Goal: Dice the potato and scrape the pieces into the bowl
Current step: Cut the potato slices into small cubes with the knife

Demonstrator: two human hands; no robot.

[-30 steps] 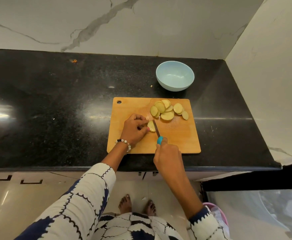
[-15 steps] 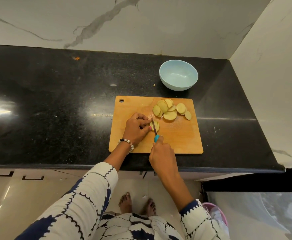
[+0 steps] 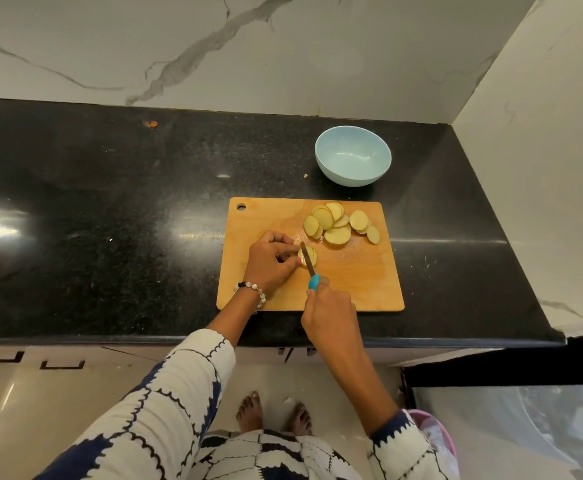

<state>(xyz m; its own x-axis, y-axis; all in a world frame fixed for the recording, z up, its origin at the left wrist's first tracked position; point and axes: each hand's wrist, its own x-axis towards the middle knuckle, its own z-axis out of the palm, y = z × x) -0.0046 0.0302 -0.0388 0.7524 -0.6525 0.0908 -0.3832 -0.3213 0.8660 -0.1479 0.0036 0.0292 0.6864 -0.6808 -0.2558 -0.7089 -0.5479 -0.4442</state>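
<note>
A wooden cutting board (image 3: 359, 282) lies on the black counter. Several round potato slices (image 3: 338, 223) are heaped at its far right. A small stack of slices (image 3: 311, 255) sits near the board's middle, and my left hand (image 3: 271, 263) pinches its left side with curled fingers. My right hand (image 3: 330, 311) grips a knife (image 3: 308, 263) by its blue handle; the blade lies across that stack. A light blue bowl (image 3: 353, 155) stands empty on the counter just behind the board.
The black counter (image 3: 110, 220) stretches far to the left. Marble walls close it in at the back and right. A small potato crumb (image 3: 305, 175) lies left of the bowl. A pink bin (image 3: 435, 434) stands on the floor at lower right.
The knife has shifted slightly left across the held slices, working through them. My left hand keeps hold of the stack. The camera view has drifted a little.
</note>
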